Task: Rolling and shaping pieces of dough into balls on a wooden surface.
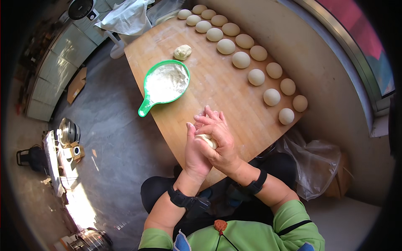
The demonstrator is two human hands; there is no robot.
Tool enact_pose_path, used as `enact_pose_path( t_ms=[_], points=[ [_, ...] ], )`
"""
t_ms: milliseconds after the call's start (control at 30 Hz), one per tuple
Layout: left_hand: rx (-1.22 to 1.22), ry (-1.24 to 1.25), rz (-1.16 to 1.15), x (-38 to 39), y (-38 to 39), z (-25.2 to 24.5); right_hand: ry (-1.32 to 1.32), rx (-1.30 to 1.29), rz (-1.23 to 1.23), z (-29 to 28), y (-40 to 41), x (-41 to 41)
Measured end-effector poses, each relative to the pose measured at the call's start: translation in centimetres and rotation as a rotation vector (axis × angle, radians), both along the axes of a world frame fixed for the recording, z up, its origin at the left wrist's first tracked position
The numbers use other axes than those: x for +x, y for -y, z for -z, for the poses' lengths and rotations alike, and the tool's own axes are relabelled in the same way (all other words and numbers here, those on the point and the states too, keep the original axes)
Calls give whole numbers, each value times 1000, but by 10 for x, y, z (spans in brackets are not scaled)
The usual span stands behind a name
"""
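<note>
A piece of pale dough [207, 140] is pressed between my two palms above the near part of the wooden board [207, 88]. My left hand [195, 153] cups it from the left, and my right hand [221, 141] wraps over it from the right. Most of the dough is hidden by the fingers, which have flour on them. Farther off lies a rough lump of dough [182, 52], just beyond a green ladle-shaped scoop [145, 106] full of white flour [167, 82]. Round dough balls [241, 60] stand in two rows along the board's right side.
A wall [298, 47] runs close along the right side, with a window frame [355, 53] above. Past the far edge is a white cloth [125, 18]. A clear plastic bag [314, 166] and a cardboard box [342, 178] lie low at the right. Kitchen pots [67, 131] stand left.
</note>
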State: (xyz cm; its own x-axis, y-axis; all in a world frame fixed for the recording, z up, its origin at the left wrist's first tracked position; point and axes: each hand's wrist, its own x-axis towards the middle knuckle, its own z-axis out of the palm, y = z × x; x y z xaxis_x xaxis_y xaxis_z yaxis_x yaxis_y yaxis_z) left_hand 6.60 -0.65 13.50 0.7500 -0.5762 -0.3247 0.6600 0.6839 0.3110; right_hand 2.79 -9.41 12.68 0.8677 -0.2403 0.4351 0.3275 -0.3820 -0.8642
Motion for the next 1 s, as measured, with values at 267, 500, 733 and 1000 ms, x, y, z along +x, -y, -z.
enact_pose_path(
  t_ms=[267,500,733,1000],
  points=[
    [105,237,206,11,-19,-11,-137,-363,-70,-12,20,2],
    [170,242,251,8,-14,-9,-35,-249,-9,-9,9,1],
    [39,190,153,6,-6,0,12,-112,-20,-4,12,2],
    [137,121,66,-5,1,2,-40,-21,6,-5,8,1]
  ],
)
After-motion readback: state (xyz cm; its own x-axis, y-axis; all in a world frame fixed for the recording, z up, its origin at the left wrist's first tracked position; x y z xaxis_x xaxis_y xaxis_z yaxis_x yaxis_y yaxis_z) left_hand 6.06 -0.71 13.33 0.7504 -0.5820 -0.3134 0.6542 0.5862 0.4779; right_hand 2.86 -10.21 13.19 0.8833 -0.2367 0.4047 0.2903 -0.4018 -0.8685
